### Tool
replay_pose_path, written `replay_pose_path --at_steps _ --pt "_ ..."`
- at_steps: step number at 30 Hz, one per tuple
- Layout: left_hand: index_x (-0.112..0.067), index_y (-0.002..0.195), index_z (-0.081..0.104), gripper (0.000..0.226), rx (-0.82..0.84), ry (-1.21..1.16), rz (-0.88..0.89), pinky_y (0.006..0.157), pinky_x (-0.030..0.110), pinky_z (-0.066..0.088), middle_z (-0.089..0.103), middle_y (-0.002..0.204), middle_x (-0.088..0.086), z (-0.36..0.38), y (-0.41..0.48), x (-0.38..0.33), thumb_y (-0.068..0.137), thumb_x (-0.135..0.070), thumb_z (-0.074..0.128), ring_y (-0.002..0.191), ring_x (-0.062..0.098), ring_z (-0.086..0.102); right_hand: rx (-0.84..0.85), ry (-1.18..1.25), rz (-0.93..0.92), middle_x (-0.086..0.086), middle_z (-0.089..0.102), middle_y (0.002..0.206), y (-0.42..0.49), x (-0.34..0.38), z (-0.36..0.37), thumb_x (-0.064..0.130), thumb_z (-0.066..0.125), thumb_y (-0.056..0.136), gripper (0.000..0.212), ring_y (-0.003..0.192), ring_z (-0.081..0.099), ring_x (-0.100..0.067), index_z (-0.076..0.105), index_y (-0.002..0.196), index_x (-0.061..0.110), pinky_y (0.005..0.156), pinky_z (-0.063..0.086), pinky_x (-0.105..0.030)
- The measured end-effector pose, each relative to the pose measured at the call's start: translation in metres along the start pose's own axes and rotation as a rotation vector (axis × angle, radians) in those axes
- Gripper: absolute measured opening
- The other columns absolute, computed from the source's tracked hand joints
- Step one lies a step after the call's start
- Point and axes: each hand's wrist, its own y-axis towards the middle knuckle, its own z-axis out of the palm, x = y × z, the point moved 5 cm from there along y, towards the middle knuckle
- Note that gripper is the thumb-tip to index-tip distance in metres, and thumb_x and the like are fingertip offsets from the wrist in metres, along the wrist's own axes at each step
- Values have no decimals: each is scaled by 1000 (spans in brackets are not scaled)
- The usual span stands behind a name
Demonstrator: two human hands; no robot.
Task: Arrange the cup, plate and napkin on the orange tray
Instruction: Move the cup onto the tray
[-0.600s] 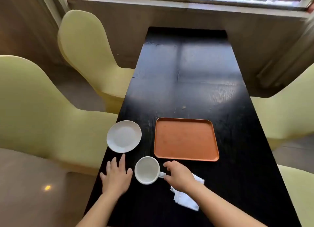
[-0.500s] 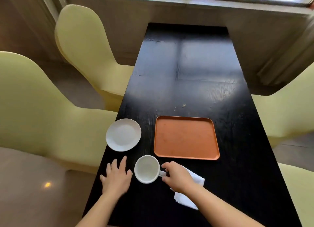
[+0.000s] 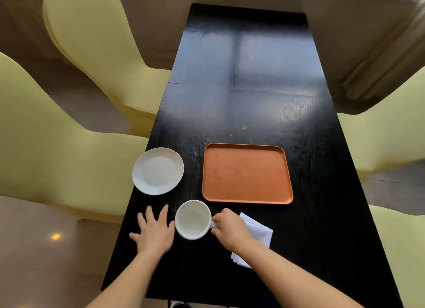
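Note:
A white cup (image 3: 192, 219) stands upright on the black table (image 3: 248, 82), just in front of the orange tray (image 3: 246, 173), which holds nothing. My right hand (image 3: 230, 230) pinches the cup's handle on its right side. My left hand (image 3: 153, 232) lies flat on the table with fingers spread, its thumb close to the cup's left wall. A white plate (image 3: 157, 171) sits left of the tray near the table's left edge. A folded white napkin (image 3: 258, 233) lies under and behind my right wrist, partly hidden by it.
Pale yellow chairs stand on both sides: two on the left (image 3: 92, 43) (image 3: 46, 151) and two on the right (image 3: 391, 135). The table's left edge runs close to the plate and my left hand. A small crumb (image 3: 244, 128) lies beyond the tray.
My right hand's fingers have closed in on the cup's handle. The view has tilted down a little. My left hand, the plate and the tray stay where they were.

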Motion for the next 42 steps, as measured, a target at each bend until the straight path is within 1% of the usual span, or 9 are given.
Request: replay_pose_path --at_steps 7,15,21,27,29,32,34,36,42 --pt "-47 150 2 62 -21 51 -19 103 77 20 -8 163 12 9 7 -4 96 -56 32 146 43 -12 -2 -22 -38 -8 54 98 6 -1 8 26 59 95 21 92 60 -35 66 93 7 70 40 -36" --pt "-43 151 -4 65 -50 70 -30 103 80 15 -12 162 15 17 7 -8 95 -59 26 145 46 -16 -96 114 -67 -7 55 94 4 -9 4 27 59 98 25 83 59 -28 67 87 6 75 49 -40" --pt "-43 151 -7 67 -91 35 -58 104 81 5 -15 162 15 26 6 -10 93 -65 17 144 44 -21 -236 206 -65 4 51 84 -9 -26 -20 22 64 96 18 75 53 -15 71 86 9 64 34 -19" --pt "-47 148 -14 67 -161 13 -78 105 79 -5 -19 162 12 38 4 3 89 -69 9 143 39 -29 -368 273 -57 8 55 81 -15 -38 -57 20 71 93 8 73 55 -5 73 88 13 63 41 -14" --pt "-47 149 -13 69 -194 8 -103 105 78 -7 -17 163 12 39 0 14 86 -71 5 144 37 -29 -415 297 -17 8 58 82 -11 -43 -67 22 69 93 8 76 56 -3 72 88 17 63 40 -13" --pt "-47 150 -9 70 -224 12 -80 104 77 -6 -9 164 13 46 13 -4 86 -70 6 146 36 -23 -575 313 98 7 61 84 1 -77 -98 22 67 95 7 77 56 -1 71 91 18 64 37 -13" --pt "-46 150 -8 70 -238 12 -90 105 77 -4 -4 164 14 43 10 -8 87 -70 9 147 37 -19 -636 332 185 5 64 84 7 -96 -112 25 66 95 12 77 57 -5 71 88 17 63 39 -19" --pt "-45 151 -6 70 -259 29 -92 105 77 -3 -1 164 15 44 9 -4 88 -69 12 148 38 -16 -669 341 275 -1 68 83 16 -113 -118 28 64 96 21 77 61 -15 73 83 14 62 41 -28" --pt "-44 151 -5 71 -276 45 -93 106 77 -1 -2 164 14 46 10 -5 87 -69 11 148 39 -13 -768 415 479 -10 72 86 37 -147 -138 27 61 95 25 84 66 -28 74 84 9 78 55 -43"
